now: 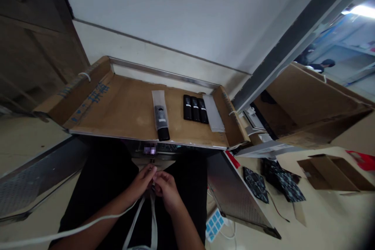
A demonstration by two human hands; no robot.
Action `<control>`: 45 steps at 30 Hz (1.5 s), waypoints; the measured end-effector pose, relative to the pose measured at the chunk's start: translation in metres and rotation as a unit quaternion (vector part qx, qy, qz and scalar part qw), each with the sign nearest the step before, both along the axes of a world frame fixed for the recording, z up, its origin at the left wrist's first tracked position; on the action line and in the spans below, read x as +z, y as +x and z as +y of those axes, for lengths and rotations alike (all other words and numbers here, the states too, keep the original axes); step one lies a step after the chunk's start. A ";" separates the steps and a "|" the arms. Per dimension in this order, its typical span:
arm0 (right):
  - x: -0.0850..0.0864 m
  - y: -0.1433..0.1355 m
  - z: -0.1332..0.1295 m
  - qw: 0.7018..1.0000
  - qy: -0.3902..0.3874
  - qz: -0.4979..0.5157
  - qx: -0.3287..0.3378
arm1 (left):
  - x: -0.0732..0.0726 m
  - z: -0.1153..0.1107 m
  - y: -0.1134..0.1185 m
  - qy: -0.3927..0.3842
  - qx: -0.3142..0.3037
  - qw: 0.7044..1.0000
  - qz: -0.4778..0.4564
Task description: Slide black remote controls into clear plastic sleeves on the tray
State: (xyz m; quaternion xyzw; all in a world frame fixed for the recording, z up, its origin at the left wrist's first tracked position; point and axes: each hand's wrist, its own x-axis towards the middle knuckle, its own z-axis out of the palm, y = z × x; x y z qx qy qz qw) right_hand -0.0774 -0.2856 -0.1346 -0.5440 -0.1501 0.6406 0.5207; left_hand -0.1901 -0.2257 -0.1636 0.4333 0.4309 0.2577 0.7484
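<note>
My left hand and my right hand meet low in front of me, over my lap, with fingers closed together. Something small and dark is between or just above the fingertips; I cannot make it out. White cords hang below the hands. Beyond them, a cardboard-lined tray holds a black device partly inside a translucent sleeve. Black devices with white labels lie side by side at the tray's right, next to flat translucent sleeves.
A large cardboard box stands to the right. On the floor are an open carton, dark patterned bags and a blue-and-white power strip. A white cable crosses my left forearm. People are far off at the upper right.
</note>
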 end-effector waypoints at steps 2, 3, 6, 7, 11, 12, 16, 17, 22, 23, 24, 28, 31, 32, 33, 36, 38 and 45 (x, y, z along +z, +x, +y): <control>-0.001 0.001 -0.001 1.000 0.004 0.001 0.000 | 0.002 0.000 0.000 -0.008 -0.005 1.000 -0.001; -0.002 0.001 -0.001 1.000 0.005 0.000 -0.003 | 0.003 0.000 0.001 -0.010 -0.007 1.000 -0.002; -0.003 0.001 -0.001 1.000 0.000 -0.010 -0.016 | 0.004 0.000 0.001 -0.006 -0.002 1.000 -0.001; -0.002 0.001 -0.001 1.000 -0.002 -0.012 -0.020 | 0.005 0.001 0.001 -0.002 0.001 1.000 0.002; -0.002 0.000 0.001 0.999 -0.010 -0.017 -0.028 | 0.009 0.001 0.000 0.005 -0.001 1.000 0.011; -0.002 0.000 0.001 0.999 -0.010 -0.018 -0.029 | 0.010 0.001 0.000 0.005 -0.001 1.000 0.011; -0.002 0.000 0.001 0.999 -0.004 -0.031 -0.032 | 0.013 0.001 0.000 0.004 -0.007 1.000 0.008; -0.003 0.000 0.001 0.999 -0.004 -0.036 -0.035 | 0.012 0.001 0.000 0.005 -0.008 1.000 0.007; -0.005 -0.001 0.002 0.996 0.017 -0.077 -0.041 | 0.006 0.001 0.000 0.028 -0.020 0.999 0.015; -0.006 -0.002 0.002 0.995 0.027 -0.088 -0.044 | 0.004 0.002 0.000 0.034 -0.019 0.999 0.016; -0.007 -0.002 0.003 0.993 0.039 -0.101 -0.048 | 0.002 0.002 0.000 0.039 -0.018 0.999 0.015; -0.011 -0.002 0.002 0.978 0.084 -0.183 -0.048 | -0.002 0.002 0.000 0.046 -0.021 0.999 0.009; -0.012 -0.001 -0.001 0.961 0.096 -0.257 -0.038 | -0.005 0.002 0.000 0.037 -0.026 0.999 0.003; -0.011 -0.001 -0.002 0.953 0.101 -0.284 -0.037 | -0.006 0.002 0.000 0.036 -0.026 0.999 0.001; -0.010 -0.001 -0.002 0.944 0.106 -0.310 -0.036 | -0.008 0.002 0.000 0.037 -0.025 0.999 -0.001; -0.006 0.000 -0.004 0.918 0.128 -0.374 -0.026 | -0.011 0.003 0.000 0.044 -0.027 0.999 -0.007; -0.004 0.001 -0.004 0.905 0.139 -0.401 -0.019 | -0.012 0.003 0.000 0.048 -0.034 0.998 -0.007; -0.002 0.001 -0.004 0.880 0.150 -0.451 -0.003 | -0.005 0.004 0.001 0.042 -0.034 0.999 0.000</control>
